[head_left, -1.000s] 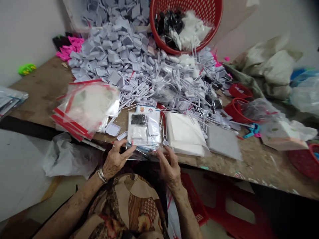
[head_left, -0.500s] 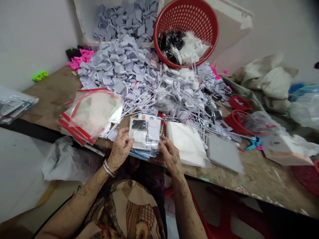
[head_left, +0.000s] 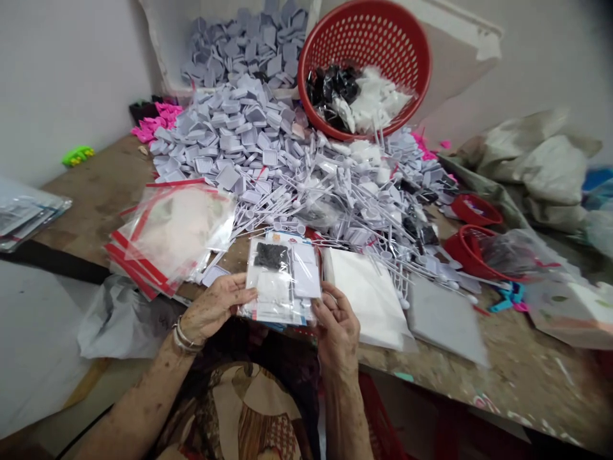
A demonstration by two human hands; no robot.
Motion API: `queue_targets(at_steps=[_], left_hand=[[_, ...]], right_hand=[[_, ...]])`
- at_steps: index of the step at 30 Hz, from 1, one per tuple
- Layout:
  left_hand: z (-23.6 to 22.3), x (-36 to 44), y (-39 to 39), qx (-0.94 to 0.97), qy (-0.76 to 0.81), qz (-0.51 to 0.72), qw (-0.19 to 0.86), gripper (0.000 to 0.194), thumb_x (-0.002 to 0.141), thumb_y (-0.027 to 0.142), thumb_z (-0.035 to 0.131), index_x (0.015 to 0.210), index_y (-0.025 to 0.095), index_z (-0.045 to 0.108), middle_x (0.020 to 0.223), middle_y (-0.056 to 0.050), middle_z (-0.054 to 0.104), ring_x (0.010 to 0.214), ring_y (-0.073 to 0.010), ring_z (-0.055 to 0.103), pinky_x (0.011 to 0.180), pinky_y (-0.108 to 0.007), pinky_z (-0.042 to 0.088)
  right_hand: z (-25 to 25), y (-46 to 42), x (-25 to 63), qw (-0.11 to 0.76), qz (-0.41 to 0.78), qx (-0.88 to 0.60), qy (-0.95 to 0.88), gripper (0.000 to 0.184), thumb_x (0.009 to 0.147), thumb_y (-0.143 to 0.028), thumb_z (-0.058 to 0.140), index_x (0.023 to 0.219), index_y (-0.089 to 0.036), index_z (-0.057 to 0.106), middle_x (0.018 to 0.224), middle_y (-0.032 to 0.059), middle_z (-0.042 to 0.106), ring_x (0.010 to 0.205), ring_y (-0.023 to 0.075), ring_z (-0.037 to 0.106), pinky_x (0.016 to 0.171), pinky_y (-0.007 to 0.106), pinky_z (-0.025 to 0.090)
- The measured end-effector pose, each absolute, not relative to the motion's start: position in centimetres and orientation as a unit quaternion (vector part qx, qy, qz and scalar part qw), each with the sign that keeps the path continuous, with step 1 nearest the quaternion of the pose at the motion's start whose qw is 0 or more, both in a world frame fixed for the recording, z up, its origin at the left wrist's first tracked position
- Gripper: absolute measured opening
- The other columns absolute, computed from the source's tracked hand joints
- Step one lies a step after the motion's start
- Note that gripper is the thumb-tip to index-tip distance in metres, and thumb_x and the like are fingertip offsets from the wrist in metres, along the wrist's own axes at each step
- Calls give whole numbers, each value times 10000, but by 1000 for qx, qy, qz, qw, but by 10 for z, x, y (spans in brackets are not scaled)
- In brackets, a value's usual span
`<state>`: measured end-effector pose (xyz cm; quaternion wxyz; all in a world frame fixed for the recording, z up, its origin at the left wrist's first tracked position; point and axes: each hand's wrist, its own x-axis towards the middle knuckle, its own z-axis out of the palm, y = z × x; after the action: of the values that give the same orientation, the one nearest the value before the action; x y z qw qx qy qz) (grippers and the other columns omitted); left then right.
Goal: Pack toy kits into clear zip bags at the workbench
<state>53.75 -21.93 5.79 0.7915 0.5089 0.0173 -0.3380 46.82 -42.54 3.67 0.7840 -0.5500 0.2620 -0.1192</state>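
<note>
A clear plastic packet is held at the table's front edge, above a stack of printed cards. Inside it show a black granular pouch, a white pouch and a pale lilac plastic piece. My left hand pinches the packet's left side between thumb and fingers. On the opposite side, my right hand grips the lower right edge. To the left lie clear bags with red strips, fanned in a pile. White sheets or bags are stacked just right of my right hand.
A large heap of pale lilac plastic pieces fills the back of the table. A red basket holding black and white pouches leans behind it. Grey sheets and small red baskets are to the right; finished-looking packets lie far left.
Both hands have lifted the packet off the card stack and drawn it nearer to me. My left hand now grips lower on its side. The view has shifted slightly.
</note>
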Motion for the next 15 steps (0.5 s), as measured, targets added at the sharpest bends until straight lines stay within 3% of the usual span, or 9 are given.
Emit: queue_targets(at_steps=[2,4,6,7,9,10,13,15], left_hand=[[63,533,-221,511,-2,-332,793,396,727,364,795,1034,128,715,938,-96,747,839,-215,688,798,-323,519],[63,530,-225,526,1,-274,805,384,735,390,786,1012,134,721,910,-82,750,841,-207,685,797,-306,517],[60,528,-231,539,17,-232,809,387,747,420,765,1014,145,713,872,-64,743,791,-193,677,744,-291,521],[58,528,-234,550,25,-218,806,384,757,432,750,1019,154,707,853,-53,737,761,-186,669,713,-284,520],[56,526,-240,578,25,-191,793,356,777,432,724,1022,176,698,835,-33,724,753,-181,654,697,-277,515],[56,524,-243,592,18,-178,786,330,784,421,716,1013,184,698,835,-26,718,780,-185,650,716,-277,513],[57,516,-251,608,-2,-156,779,250,787,390,706,935,190,700,802,-17,693,847,-198,633,763,-275,504],[59,511,-253,597,-1,-155,787,231,784,393,702,877,181,689,753,-12,664,792,-186,622,730,-273,508]], right_hand=[[38,-432,465,760,-118,-589,249,523,727,-411,781,1169,-207,590,815,-21,618,468,50,438,386,175,370],[40,-439,464,678,-140,-682,235,472,832,-455,676,1215,-191,597,864,25,658,524,106,543,449,246,473],[46,-439,463,525,-232,-794,202,457,928,-425,552,1309,-172,565,1067,118,683,803,222,680,670,374,578],[50,-435,463,437,-282,-839,158,465,957,-381,512,1372,-172,523,1219,158,647,1021,279,667,826,443,570],[59,-421,464,289,-318,-903,2,538,978,-301,490,1495,-195,384,1467,166,492,1367,316,455,1075,519,432],[62,-412,465,236,-299,-921,-86,587,979,-290,498,1531,-205,319,1520,149,442,1443,306,352,1145,530,352],[63,-395,474,144,-225,-937,-224,668,983,-353,507,1569,-203,223,1545,116,425,1495,285,250,1220,538,193],[55,-400,485,132,-214,-946,-204,644,1002,-366,454,1574,-203,206,1574,113,375,1499,294,234,1215,563,167]])
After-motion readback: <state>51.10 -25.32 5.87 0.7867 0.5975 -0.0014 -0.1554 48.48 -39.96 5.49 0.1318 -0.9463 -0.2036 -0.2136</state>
